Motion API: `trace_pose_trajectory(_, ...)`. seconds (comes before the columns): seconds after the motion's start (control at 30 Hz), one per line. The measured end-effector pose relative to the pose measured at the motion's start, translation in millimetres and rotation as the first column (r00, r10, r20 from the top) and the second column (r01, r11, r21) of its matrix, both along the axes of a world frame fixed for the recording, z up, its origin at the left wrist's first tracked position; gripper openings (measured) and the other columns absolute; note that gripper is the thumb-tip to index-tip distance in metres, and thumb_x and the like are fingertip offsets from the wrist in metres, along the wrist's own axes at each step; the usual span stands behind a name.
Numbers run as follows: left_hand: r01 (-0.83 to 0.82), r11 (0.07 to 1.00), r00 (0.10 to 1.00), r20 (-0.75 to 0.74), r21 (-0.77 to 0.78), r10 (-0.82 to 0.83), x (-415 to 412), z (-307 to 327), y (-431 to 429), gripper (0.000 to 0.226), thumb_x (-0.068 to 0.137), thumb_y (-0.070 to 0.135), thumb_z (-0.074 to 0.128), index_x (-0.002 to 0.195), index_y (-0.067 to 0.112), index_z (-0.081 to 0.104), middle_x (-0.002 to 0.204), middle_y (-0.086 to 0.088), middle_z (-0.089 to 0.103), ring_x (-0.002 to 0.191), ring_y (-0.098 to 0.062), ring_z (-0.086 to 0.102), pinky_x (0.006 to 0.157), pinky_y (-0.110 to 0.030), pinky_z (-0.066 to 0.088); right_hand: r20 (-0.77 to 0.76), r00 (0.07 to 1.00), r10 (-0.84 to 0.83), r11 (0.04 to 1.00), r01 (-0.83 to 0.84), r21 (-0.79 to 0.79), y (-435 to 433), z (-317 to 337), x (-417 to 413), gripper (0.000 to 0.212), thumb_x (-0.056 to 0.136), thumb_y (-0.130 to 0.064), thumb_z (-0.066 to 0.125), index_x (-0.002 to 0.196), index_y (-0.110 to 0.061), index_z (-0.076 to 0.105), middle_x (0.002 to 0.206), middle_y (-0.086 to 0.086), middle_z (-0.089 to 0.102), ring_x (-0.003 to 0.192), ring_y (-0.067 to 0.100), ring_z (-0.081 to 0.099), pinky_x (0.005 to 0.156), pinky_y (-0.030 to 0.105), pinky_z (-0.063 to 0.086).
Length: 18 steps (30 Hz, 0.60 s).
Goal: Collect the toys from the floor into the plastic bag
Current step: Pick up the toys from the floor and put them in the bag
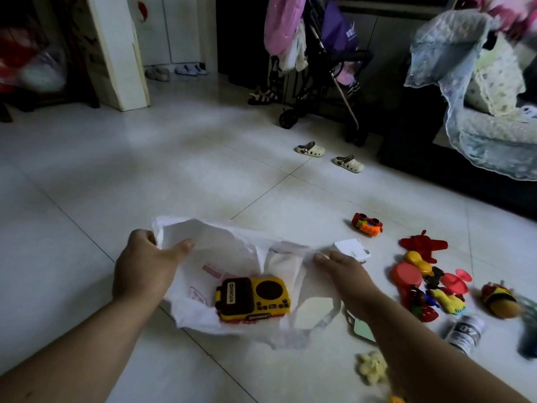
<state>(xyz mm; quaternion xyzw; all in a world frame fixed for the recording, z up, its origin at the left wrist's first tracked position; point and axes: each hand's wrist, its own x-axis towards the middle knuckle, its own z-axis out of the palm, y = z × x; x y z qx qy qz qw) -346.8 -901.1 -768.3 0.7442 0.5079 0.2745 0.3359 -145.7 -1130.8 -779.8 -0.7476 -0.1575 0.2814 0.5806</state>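
The bag (232, 248) is white, thin, translucent plastic with faint red print on its wall. It lies on the tiled floor (145, 170) directly in front of the person, spread between both hands. Its mouth is held open and faces up and away from the person. Its long axis runs left to right. One handle loop (328, 315) lies flat on the tiles at the near right corner.

Left hand (145, 263): fingers curled over the far left rim, thumb laid along the inside; it grips the plastic.
Right hand (340, 266): fingertips pinch the right rim and lift it off the floor.

Inside the bag lies a yellow and brown toy stove (252, 298) marked KITCHEN. Its long axis also runs left to right, with the label end left and the round burner end right.

Toys on the floor, right of the bag:
- orange and red car (366, 224), farthest away
- red plane (422, 245), near the car
- mixed pile (421, 286) of red and yellow pieces, touching one another
- burger (499, 299), right of the pile
- can (465, 330), on its side
- yellow plush (372, 367), near the right forearm

A white box (351, 250) lies just beyond the right hand. Two pale clogs (310, 149) stand well apart from the bag, near a stroller (328, 82).
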Motion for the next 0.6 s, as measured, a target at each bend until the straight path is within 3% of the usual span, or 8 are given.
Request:
trace_pose_trajectory(0.07, -0.088, 0.995, 0.995, 0.036, -0.037, 0.089, -3.6, 0.8, 6.1, 0.062, 0.073, 0.048, 0.072, 0.117, 0.009, 0.051, 0.112, -0.018, 0.063, 0.086, -0.034, 0.06, 0.066, -0.034, 0.043, -0.133, 0.991, -0.025, 0.996, 0.036, 0.078, -5.1, 0.9, 12.1, 0.025, 0.094, -0.019, 0.053, 0.086, -0.006, 0.072, 0.087, 0.018, 0.067, 0.079, 0.031, 0.062, 0.073, 0.044, 0.043)
trace_pose_trajectory(0.13, 0.006, 0.995, 0.994, 0.106, -0.097, 0.004, -3.3, 1.9, 7.6, 0.06, 0.083, 0.04, 0.066, 0.136, 0.022, 0.044, 0.136, -0.01, 0.054, 0.112, -0.034, 0.056, 0.084, -0.038, 0.044, -0.2, 0.98, -0.021, 0.998, 0.032, 0.052, -8.7, -0.4, 22.8, 0.029, 0.093, -0.025, 0.051, 0.099, -0.004, 0.07, 0.099, 0.018, 0.068, 0.09, 0.033, 0.064, 0.077, 0.042, 0.046)
trace_pose_trajectory(0.17, 0.116, 0.986, 0.985, 0.14, -0.117, -0.1, -2.1, 3.4, 5.6, 0.049, 0.088, 0.037, 0.06, 0.134, 0.026, 0.049, 0.135, -0.007, 0.056, 0.114, -0.031, 0.057, 0.087, -0.037, 0.044, -0.222, 0.975, -0.024, 0.999, 0.033, 0.04, -9.1, -2.5, 27.6, 0.033, 0.092, -0.029, 0.052, 0.105, -0.004, 0.068, 0.105, 0.018, 0.069, 0.096, 0.035, 0.064, 0.081, 0.042, 0.048)
trace_pose_trajectory(0.23, 0.267, 0.949, 0.954, 0.181, -0.165, -0.237, 1.8, 5.4, -2.0, 0.017, 0.093, 0.035, 0.052, 0.101, 0.028, 0.066, 0.102, -0.007, 0.069, 0.09, -0.026, 0.063, 0.073, -0.032, 0.046, -0.256, 0.966, -0.03, 0.998, 0.042, 0.04, -9.7, -6.0, 36.2, 0.036, 0.092, -0.034, 0.052, 0.108, -0.006, 0.067, 0.11, 0.019, 0.068, 0.102, 0.037, 0.063, 0.089, 0.046, 0.047)
trace_pose_trajectory(0.27, 0.294, 0.941, 0.947, 0.187, -0.166, -0.263, 4.9, 5.8, -5.0, 0.02, 0.094, 0.035, 0.05, 0.085, 0.025, 0.065, 0.084, -0.006, 0.068, 0.077, -0.025, 0.061, 0.064, -0.029, 0.043, -0.264, 0.964, -0.041, 0.998, 0.054, 0.043, -9.9, -6.4, 39.1, 0.035, 0.093, -0.035, 0.051, 0.107, -0.007, 0.068, 0.107, 0.019, 0.067, 0.098, 0.035, 0.063, 0.088, 0.046, 0.048)
trace_pose_trajectory(0.33, 0.316, 0.934, 0.936, 0.216, -0.168, -0.277, 11.4, 9.1, -10.2, 0.026, 0.094, 0.034, 0.049, 0.076, 0.021, 0.063, 0.07, -0.003, 0.063, 0.066, -0.022, 0.058, 0.057, -0.027, 0.04, -0.274, 0.961, -0.048, 0.995, 0.068, 0.067, -10.5, -7.5, 43.8, 0.035, 0.097, -0.033, 0.046, 0.105, -0.006, 0.067, 0.1, 0.018, 0.066, 0.088, 0.029, 0.064, 0.079, 0.042, 0.051)
trace_pose_trajectory(0.47, 0.281, 0.948, 0.933, 0.274, -0.148, -0.233, 24.9, 9.4, -10.2, 0.026, 0.093, 0.03, 0.05, 0.074, 0.017, 0.062, 0.066, -0.001, 0.06, 0.064, -0.02, 0.054, 0.06, -0.03, 0.039, -0.312, 0.948, -0.061, 0.991, 0.096, 0.098, -17.5, -11.0, 51.2, 0.036, 0.099, -0.032, 0.043, 0.108, -0.005, 0.064, 0.098, 0.018, 0.065, 0.083, 0.029, 0.064, 0.066, 0.038, 0.055)
trace_pose_trajectory(0.6, 0.316, 0.865, 0.879, 0.463, -0.389, -0.113, 38.3, 4.0, -7.6, 0.017, 0.09, 0.022, 0.051, 0.079, 0.017, 0.064, 0.081, -0.011, 0.064, 0.074, -0.027, 0.057, 0.07, -0.034, 0.044, -0.29, 0.955, -0.063, 0.993, 0.09, 0.081, -26.9, -10.9, 60.8, 0.04, 0.1, -0.034, 0.039, 0.106, -0.002, 0.062, 0.102, 0.023, 0.061, 0.095, 0.038, 0.058, 0.084, 0.051, 0.049)
